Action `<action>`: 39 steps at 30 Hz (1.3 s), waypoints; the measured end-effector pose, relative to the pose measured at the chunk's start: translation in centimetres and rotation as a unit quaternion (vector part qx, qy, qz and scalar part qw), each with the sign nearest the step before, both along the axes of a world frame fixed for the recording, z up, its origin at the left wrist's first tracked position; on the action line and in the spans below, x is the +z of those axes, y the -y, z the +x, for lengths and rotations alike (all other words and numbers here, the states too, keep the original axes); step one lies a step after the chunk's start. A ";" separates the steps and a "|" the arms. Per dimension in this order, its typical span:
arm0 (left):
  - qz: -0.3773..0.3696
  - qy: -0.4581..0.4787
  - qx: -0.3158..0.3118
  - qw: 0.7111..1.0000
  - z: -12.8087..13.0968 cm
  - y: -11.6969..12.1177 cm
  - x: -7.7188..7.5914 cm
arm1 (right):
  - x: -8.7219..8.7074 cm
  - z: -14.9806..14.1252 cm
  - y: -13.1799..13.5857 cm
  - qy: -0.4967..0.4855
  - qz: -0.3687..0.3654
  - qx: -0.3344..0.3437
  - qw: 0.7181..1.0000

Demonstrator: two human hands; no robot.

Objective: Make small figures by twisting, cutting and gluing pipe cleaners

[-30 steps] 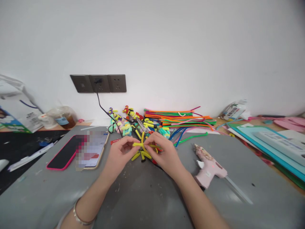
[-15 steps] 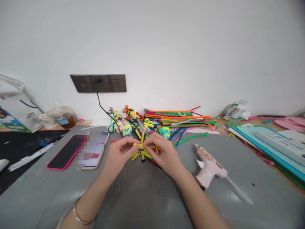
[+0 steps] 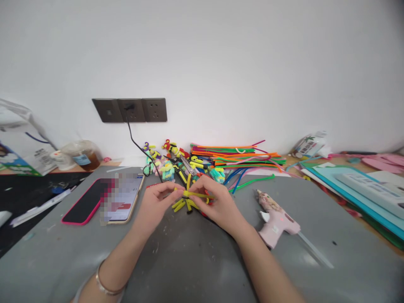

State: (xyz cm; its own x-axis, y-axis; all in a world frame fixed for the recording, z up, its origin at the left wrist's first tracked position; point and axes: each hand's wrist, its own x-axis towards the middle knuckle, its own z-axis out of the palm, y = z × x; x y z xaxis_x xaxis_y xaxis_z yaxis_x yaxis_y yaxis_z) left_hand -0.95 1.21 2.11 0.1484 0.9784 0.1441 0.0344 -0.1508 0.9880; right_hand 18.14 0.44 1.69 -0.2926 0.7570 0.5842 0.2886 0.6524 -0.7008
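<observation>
Between my hands is a bundle of yellow pipe cleaners (image 3: pixel 188 194), crossed at the middle with ends pointing up, right and down. My left hand (image 3: pixel 162 203) pinches its left side between thumb and forefinger. My right hand (image 3: pixel 213 202) has its thumb and fingertips closed around the right side of the same piece. Below the fingers, several short yellow ends (image 3: pixel 179 205) fan out, with a small dark bit near them. Part of the joint is hidden behind the fingertips. Just beyond my hands lie pliers with metal jaws (image 3: pixel 188 166).
Colourful pipe cleaners (image 3: pixel 240 156) and small pipe-cleaner figures (image 3: pixel 172 148) lie along the wall. A pink glue gun (image 3: pixel 277 223) rests at right. Two phones (image 3: pixel 86 202) lie at left. A black cable (image 3: pixel 134 139) runs from the socket. Blue folders (image 3: pixel 356 189) sit far right.
My right fingers have loosened slightly, and a yellow strand stretching to the right shows more plainly. The yellow piece has shifted a little to the left. Everything else stays in place.
</observation>
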 end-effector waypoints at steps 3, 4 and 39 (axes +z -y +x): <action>-0.005 -0.003 0.005 1.000 -0.2 0.0 0.0 | 0.1 0.3 0.0 -0.003 -0.028 0.000 1.000; -0.006 -0.002 0.006 1.000 -0.2 0.0 0.0 | 0.1 0.3 -0.1 -0.007 -0.037 0.002 0.999; -0.086 0.068 -0.048 0.993 -0.1 0.3 0.5 | 0.6 0.7 0.3 -0.085 -0.153 0.097 0.980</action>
